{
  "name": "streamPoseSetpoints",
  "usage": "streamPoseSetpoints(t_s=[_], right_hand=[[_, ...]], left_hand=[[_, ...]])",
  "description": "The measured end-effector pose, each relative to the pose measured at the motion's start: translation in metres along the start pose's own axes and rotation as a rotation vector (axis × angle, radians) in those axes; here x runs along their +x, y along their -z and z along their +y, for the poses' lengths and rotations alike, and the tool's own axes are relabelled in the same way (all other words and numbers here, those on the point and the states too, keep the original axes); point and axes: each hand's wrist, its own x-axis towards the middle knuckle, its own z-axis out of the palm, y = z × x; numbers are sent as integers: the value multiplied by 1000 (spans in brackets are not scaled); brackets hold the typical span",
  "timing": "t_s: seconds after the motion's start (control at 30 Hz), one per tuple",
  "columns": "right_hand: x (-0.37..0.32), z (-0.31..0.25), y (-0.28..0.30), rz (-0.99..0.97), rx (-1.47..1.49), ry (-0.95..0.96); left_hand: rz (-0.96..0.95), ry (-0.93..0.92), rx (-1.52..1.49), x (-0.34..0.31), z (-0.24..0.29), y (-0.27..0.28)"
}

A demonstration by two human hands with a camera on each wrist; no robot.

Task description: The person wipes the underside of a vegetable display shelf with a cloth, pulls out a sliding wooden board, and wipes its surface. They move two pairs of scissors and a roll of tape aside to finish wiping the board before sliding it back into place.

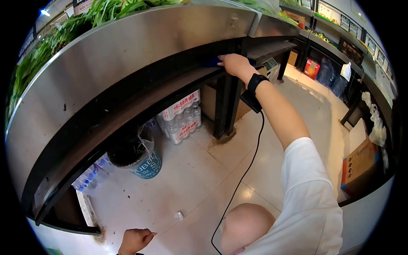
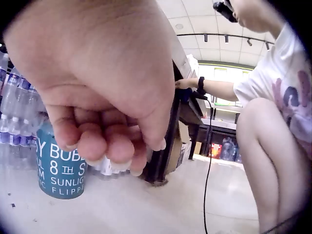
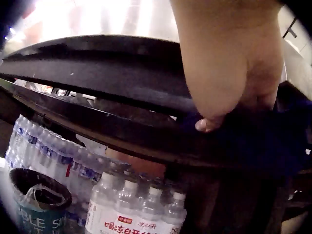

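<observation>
My right hand reaches to the lower ledge of a curved metal display counter and holds a dark blue cloth against it. Up close in the right wrist view, the cloth spreads under and beyond the hand, hiding most of the fingers; the thumb shows at its edge. Low in the head view, my left hand hangs over the floor with loosely curled fingers. Nothing is in that hand in the left wrist view.
Below the ledge stand a blue-green bin with a plastic liner and packs of bottles. A black post supports the counter. Leafy greens lie on top. A black cable hangs from my right wrist. A cardboard box sits at right.
</observation>
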Motion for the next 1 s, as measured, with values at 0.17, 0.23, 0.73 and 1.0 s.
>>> streamPoseSetpoints(t_s=[0.17,0.23,0.73,1.0], right_hand=[[-2,-2,-8,94,-13,48],[-7,-5,-12,190,8,100],[-62,-198,23,364,144,292],[-79,-275,40,457,282,399]], left_hand=[[-44,-1,4,-6,-13,-11],[-33,-5,8,-7,-11,-9],[29,-31,16,-13,0,7],[-49,7,46,-25,2,18]])
